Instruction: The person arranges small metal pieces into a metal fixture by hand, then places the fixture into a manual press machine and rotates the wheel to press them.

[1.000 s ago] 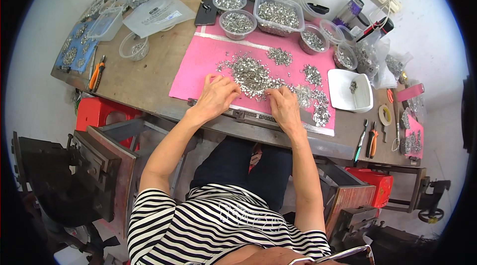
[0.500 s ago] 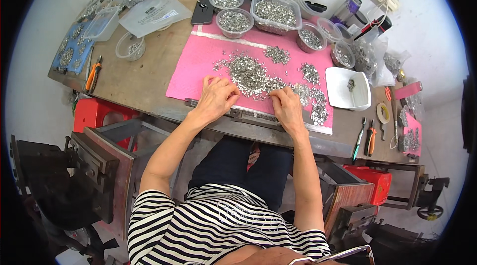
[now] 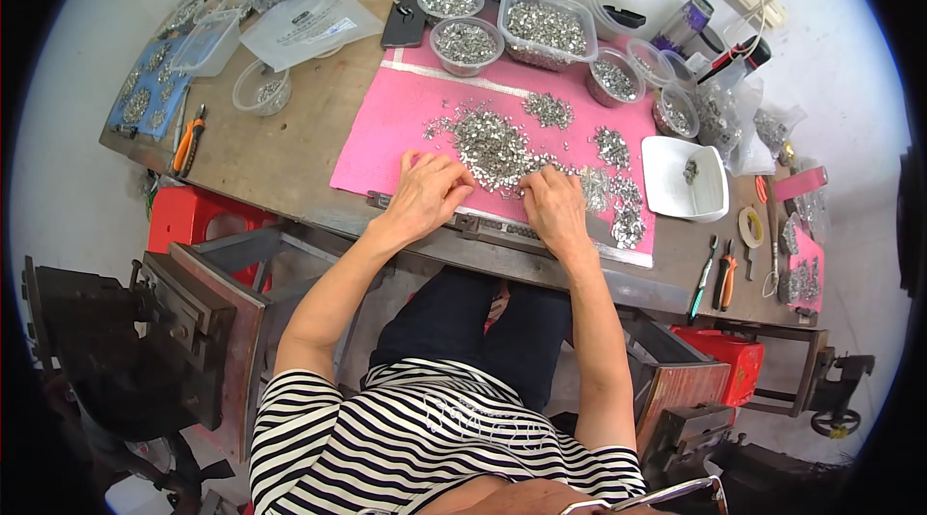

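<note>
Pile [image 3: 491, 150] just past left hand [image 3: 422, 194], right hand [image 3: 556, 206]; fingers curled, can't tell if pinching. Light touch probably helps.

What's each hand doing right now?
Left hand: curled by the pile; can't tell if it holds anything.
Right hand: curled too; can't tell either.

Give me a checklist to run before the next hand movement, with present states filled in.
1. Both hands in view: ok; left hand and right hand are at the large pile's near side.
2. Large pile on the pink cloth: ok.
3. No stray pieces around that pile: not ok; some lie scattered at its left edge.
4. White tray upright: ok; a few pieces inside.
5. Right-side pliers off the cloth: ok.
6. Piece held in either hand: cannot tell; too small.
</note>
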### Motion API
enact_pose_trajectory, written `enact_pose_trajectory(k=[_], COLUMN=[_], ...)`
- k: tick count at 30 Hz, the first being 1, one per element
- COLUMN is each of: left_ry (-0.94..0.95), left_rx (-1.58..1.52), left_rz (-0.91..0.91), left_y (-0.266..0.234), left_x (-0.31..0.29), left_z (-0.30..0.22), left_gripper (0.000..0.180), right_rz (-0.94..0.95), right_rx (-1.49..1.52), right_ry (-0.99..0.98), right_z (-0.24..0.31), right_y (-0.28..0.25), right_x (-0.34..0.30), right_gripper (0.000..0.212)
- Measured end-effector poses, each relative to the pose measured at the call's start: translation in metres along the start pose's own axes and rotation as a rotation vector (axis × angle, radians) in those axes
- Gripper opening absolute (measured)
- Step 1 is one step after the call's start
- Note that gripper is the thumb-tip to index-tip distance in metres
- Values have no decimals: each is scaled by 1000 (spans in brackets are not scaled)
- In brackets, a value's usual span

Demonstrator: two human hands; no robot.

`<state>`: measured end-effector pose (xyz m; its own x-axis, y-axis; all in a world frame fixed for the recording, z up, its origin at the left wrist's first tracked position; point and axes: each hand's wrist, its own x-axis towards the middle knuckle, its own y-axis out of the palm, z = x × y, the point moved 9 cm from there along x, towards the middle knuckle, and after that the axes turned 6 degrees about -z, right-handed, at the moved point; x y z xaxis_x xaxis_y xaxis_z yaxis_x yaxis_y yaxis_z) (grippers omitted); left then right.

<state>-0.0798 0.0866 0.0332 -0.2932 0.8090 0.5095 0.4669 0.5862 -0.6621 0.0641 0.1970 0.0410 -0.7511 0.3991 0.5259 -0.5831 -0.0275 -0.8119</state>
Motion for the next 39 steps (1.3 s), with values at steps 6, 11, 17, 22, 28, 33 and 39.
enact_pose_trajectory(k=[6,11,17,22,28,33,39], left_ry=[-21,-9,-11,-15,-8,-7,0], left_rx=[103,27,-65,16,12,-14,21], left_rz=[-5,47,82,100,70,37,58], left_y=[5,0,2,2,0,3,4], left_x=[2,-1,2,0,-4,-4,-2], left_z=[-5,3,2,1,0,4,0], left_gripper=[9,5,4,6,7,6,6], right_rz=[-23,-80,-110,-152,-209,-236,-179], right_rx=[78,277,278,209,155,123,68], right_ry=[71,118,80,50,-49,-84,101], right_z=[-6,0,20,30,38,37,0], right_y=[-10,-41,-33,-35,-39,-41,-14], right_x=[-7,-31,-54,-56,-67,-59,0], right_gripper=[8,11,17,17,20,22,6])
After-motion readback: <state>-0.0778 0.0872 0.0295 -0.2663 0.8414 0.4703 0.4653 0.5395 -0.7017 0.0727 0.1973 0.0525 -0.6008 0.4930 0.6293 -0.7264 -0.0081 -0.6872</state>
